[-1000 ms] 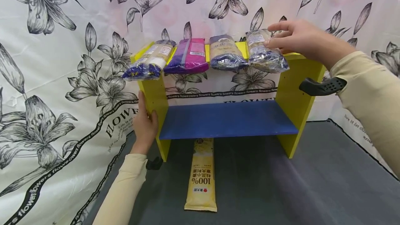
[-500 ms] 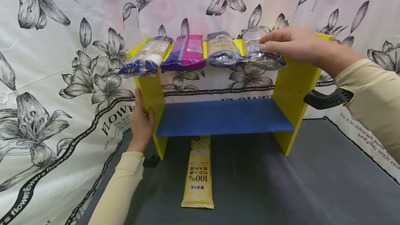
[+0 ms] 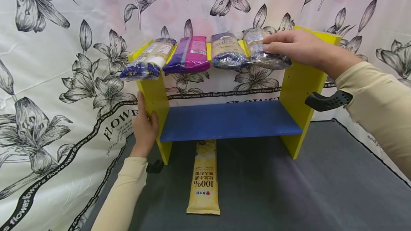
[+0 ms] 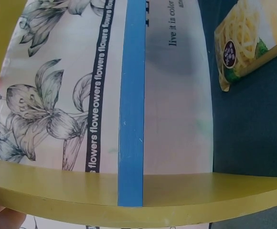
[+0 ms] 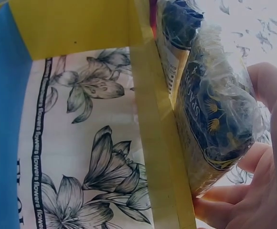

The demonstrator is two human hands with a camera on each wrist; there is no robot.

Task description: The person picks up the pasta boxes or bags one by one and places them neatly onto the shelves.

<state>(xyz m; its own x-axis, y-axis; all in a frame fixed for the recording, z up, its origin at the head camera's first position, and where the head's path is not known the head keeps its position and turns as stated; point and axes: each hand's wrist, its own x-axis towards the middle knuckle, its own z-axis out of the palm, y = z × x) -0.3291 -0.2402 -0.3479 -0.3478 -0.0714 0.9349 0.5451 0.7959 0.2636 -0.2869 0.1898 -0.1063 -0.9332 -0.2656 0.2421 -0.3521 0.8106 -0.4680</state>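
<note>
1. A yellow pasta packet (image 3: pixel 203 184) lies on the grey bench (image 3: pixel 257 191), its far end under the front edge of the blue board (image 3: pixel 229 120).
2. The left hand (image 3: pixel 145 127) touches the shelf's left panel (image 3: pixel 157 99), forefinger straight, its grip loose.
3. The right hand (image 3: pixel 297 47) has its grip round the rightmost packet (image 3: pixel 268 58), atop the yellow shelf (image 3: pixel 298 85); the top runs on to its right corner.
4. A beige packet (image 3: pixel 228 49), pink packet (image 3: pixel 197 54) and leftmost packet (image 3: pixel 152 58) reach toward the left corner, overhanging the front edge, slim gaps between.
5. Flowered cloth (image 3: pixel 179 6) hangs behind.
</note>
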